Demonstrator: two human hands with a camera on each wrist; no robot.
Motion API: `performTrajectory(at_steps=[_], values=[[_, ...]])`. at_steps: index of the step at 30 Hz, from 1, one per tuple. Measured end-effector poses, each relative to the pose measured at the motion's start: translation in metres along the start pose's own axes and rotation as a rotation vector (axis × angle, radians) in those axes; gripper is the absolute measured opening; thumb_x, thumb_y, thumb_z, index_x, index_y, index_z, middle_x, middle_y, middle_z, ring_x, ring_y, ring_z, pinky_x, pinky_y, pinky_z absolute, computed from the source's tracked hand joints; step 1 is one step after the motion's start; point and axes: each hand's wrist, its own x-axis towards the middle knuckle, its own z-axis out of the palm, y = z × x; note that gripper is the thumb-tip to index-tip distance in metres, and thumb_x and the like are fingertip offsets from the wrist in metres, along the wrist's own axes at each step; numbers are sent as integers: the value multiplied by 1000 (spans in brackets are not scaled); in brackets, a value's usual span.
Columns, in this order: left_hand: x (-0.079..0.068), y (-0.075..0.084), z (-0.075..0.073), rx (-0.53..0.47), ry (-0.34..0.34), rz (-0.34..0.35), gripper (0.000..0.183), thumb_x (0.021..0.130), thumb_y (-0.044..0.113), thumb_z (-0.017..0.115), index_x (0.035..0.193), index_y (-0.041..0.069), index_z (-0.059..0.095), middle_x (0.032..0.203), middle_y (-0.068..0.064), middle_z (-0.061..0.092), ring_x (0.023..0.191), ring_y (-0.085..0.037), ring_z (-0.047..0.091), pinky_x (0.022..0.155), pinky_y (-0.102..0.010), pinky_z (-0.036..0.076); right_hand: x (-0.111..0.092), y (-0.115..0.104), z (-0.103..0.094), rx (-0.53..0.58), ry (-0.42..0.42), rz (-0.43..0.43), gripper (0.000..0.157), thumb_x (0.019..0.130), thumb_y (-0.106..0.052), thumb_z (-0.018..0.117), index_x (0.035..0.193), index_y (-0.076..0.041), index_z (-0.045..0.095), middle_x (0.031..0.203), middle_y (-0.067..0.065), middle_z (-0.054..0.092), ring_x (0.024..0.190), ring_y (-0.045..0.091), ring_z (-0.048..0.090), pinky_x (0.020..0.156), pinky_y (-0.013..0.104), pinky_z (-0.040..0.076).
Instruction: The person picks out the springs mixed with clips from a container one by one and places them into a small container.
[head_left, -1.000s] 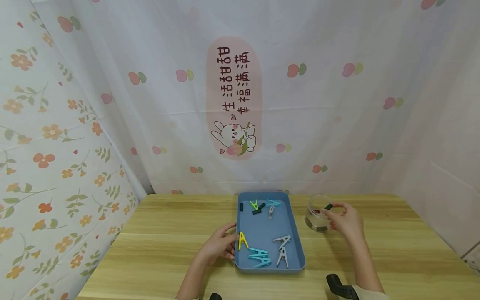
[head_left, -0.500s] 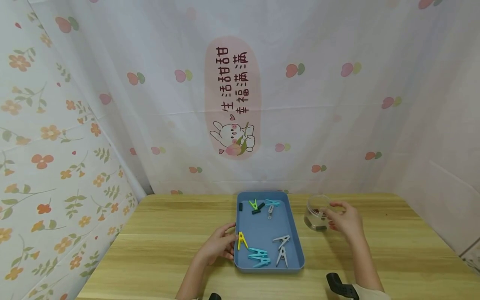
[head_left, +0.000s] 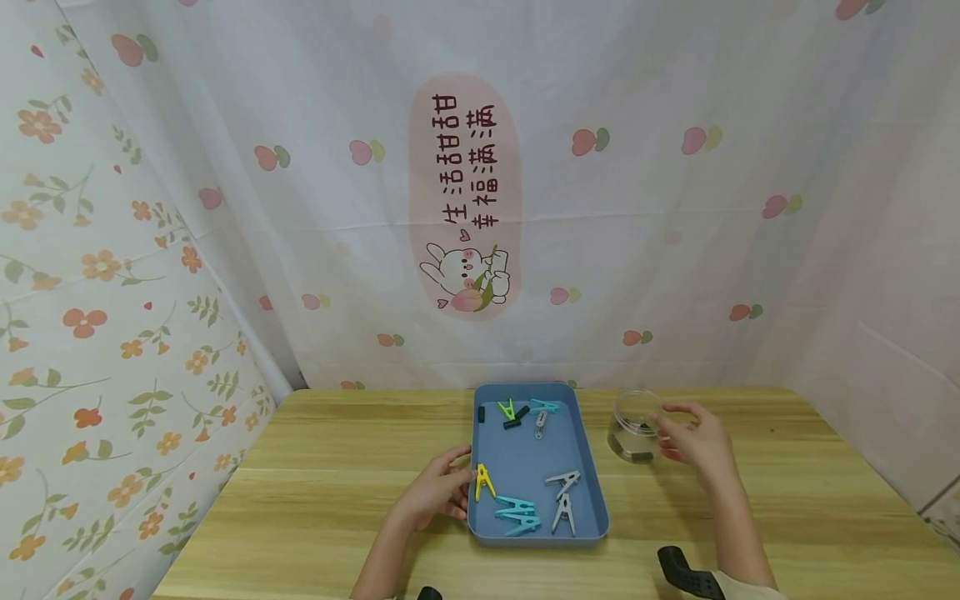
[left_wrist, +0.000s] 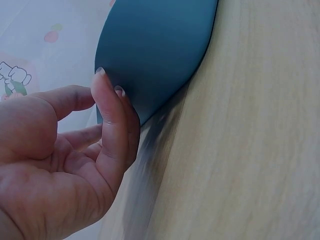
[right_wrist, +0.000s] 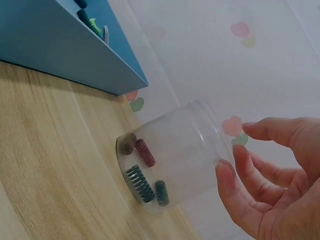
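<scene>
My left hand holds the left wall of a blue tray, its thumb at the rim and fingertips against the outer side, as the left wrist view shows. My right hand is beside the mouth of a clear plastic jar, thumb and fingers apart with nothing between them. One fingertip overlaps the jar's rim in the right wrist view. On the jar's bottom lie several coil springs, among them a dark green spring, a dark red spring and a brownish spring.
In the tray lie a yellow clip, a lime clip, light blue clips, grey clips and dark green springs. Tray and jar stand on a wooden table, with a patterned curtain behind.
A dark green spring pinched in my right hand over the jar's mouth was let go into the jar. The right hand has drawn slightly right; my left hand keeps its place on the tray.
</scene>
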Motion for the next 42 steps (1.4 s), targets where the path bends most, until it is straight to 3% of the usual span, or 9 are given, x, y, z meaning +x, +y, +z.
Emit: performTrajectory(at_steps=[10, 20, 34, 42], values=[[0, 0, -1, 4, -1, 4, 68, 106, 15, 56, 161, -9, 25, 83, -5, 59, 64, -13, 56, 56, -21, 54, -3, -5, -1, 28, -17, -12, 61, 106, -23, 64, 152, 9, 39, 90, -4, 72, 75, 10, 69, 74, 29, 63], [0, 0, -1, 5, -4, 1, 67, 106, 14, 55, 162, -7, 25, 84, -6, 60, 65, -13, 55, 56, -21, 54, -3, -7, 3, 67, -36, -32, 59, 106, -21, 65, 151, 9, 41, 98, 5, 73, 77, 12, 71, 74, 28, 63], [-2, 1, 0, 7, -3, 1, 68, 106, 16, 56, 162, -8, 24, 87, -8, 61, 67, -14, 57, 57, -21, 54, -4, -10, 9, 105, -75, -29, 58, 107, -18, 62, 153, 8, 39, 95, -14, 70, 76, 5, 69, 76, 25, 62], [-1, 0, -1, 9, -2, 2, 69, 106, 16, 56, 162, -8, 24, 88, -8, 62, 67, -14, 57, 57, -21, 55, -5, -13, 14, 126, -93, -37, 56, 106, -17, 63, 152, 8, 41, 101, -6, 71, 78, 8, 70, 75, 25, 62]])
